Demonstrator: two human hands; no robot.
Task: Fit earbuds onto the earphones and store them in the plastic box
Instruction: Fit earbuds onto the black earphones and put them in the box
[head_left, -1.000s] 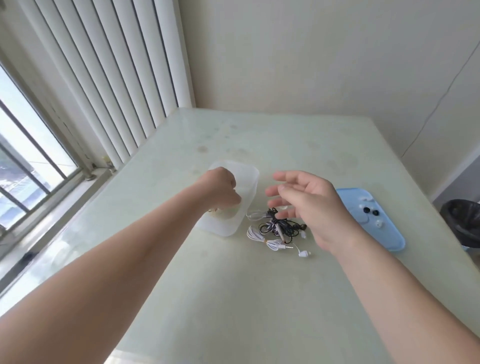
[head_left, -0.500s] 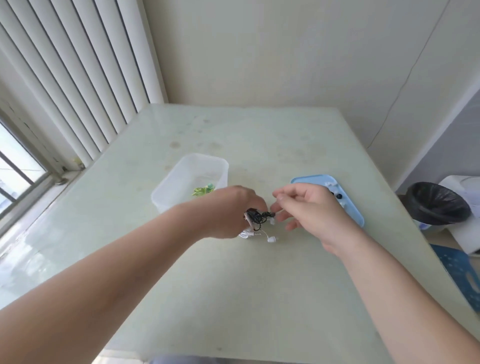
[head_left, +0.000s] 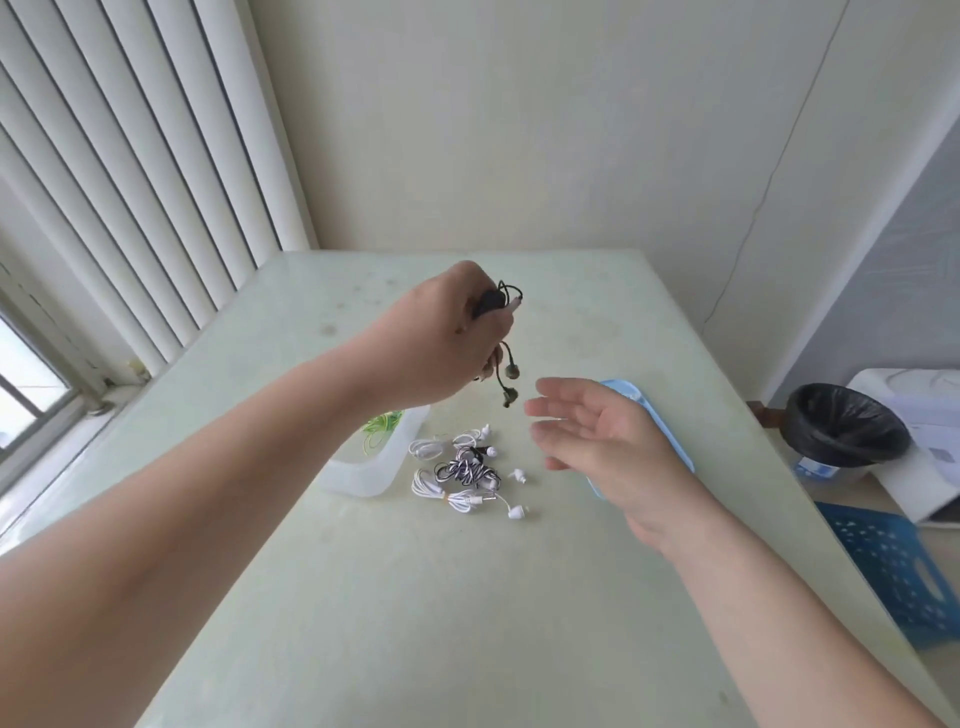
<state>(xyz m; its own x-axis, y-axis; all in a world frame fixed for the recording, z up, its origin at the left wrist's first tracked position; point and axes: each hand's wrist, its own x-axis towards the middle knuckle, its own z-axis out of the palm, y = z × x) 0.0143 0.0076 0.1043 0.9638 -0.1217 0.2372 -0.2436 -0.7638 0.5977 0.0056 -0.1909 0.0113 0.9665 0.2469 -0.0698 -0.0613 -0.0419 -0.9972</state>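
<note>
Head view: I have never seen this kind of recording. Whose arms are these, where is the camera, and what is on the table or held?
There is no machine: a person wears a wide-angle camera on the head, looking down over both bare arms. The left hand is raised above the table and grips a bundle of black earphones, two buds dangling below the fist. The right hand is open and holds nothing. On the table lie a pile of white and striped earphones, a clear plastic box with something green inside, and a light blue tray, partly hidden by the right hand. A black-lined bin stands on the floor at the right.
</note>
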